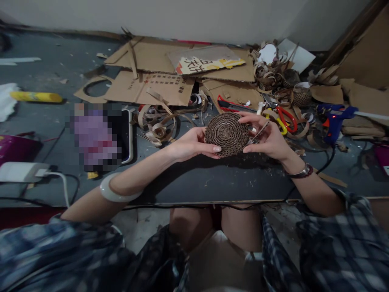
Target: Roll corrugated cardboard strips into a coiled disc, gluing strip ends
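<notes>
A round brown coil of corrugated cardboard (pixel 226 134), wound in tight rings, is held up above the near part of the table. My left hand (pixel 194 144) grips its left side, the thumb lying across the lower front. At the right edge my right hand (pixel 267 138) is closed on the coil, fingertips on the upper rim and thumb at the lower rim. A thin loose cardboard strip (pixel 261 129) sticks out by the right fingers. Just behind the coil lie a red and black utility knife (pixel 235 105) and scissors (pixel 285 117) with red and yellow handles.
A blue glue gun (pixel 336 117) with a white glue stick stands at the right, its cord running to the front edge. Cardboard sheets (pixel 152 87) and curled strips (pixel 158 125) cover the back. Leftward are a phone (pixel 126 136), a white charger (pixel 22 172) and a yellow tube (pixel 36 97).
</notes>
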The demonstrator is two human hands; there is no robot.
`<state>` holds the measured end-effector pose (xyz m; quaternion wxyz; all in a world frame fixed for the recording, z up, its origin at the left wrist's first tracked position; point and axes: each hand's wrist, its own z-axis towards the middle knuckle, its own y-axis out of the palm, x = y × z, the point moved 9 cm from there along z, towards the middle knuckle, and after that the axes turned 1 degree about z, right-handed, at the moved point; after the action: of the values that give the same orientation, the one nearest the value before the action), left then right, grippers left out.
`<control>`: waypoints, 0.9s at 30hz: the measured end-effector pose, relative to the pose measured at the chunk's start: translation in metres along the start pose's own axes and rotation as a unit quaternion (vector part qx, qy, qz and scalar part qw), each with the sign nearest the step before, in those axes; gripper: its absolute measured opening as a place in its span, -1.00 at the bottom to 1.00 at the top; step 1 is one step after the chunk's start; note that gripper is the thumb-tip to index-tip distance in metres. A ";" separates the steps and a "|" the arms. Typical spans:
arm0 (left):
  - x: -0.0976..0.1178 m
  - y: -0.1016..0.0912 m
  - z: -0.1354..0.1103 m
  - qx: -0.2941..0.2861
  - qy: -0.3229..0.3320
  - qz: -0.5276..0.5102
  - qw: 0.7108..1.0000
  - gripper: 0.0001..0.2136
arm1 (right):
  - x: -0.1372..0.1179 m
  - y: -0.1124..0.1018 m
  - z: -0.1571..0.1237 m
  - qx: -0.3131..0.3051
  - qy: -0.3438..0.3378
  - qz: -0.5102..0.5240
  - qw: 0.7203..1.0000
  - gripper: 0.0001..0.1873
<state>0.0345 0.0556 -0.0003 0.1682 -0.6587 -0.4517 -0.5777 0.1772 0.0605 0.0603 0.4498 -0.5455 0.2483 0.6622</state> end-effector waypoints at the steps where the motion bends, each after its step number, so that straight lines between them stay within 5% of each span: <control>1: 0.000 0.001 0.000 -0.006 -0.001 0.001 1.000 -0.59 | 0.001 0.000 0.000 -0.006 0.004 0.017 1.000 -0.35; 4: 0.000 0.003 0.000 -0.024 -0.003 0.012 1.000 -0.58 | -0.002 -0.002 0.002 -0.017 -0.002 0.047 0.999 -0.38; 9: 0.002 0.001 0.000 -0.018 0.008 0.034 0.999 -0.57 | -0.010 -0.011 0.003 -0.003 -0.015 0.006 1.000 -0.79; 16: 0.009 -0.015 0.003 0.049 0.028 0.024 0.998 -0.61 | -0.020 -0.031 0.002 0.047 -0.034 -0.095 0.994 -0.76; 23: 0.022 -0.052 0.006 0.189 0.101 -0.029 0.976 -0.74 | -0.012 -0.031 0.001 0.062 -0.013 -0.149 0.987 -0.79; 27: 0.025 -0.058 0.006 0.217 0.122 -0.041 0.968 -0.81 | -0.010 -0.026 0.000 0.069 -0.013 -0.176 0.982 -0.81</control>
<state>-0.0094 0.1015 0.0032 0.3373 -0.5122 -0.5686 -0.5482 0.1998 0.0700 0.0738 0.5989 -0.5398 0.1880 0.5608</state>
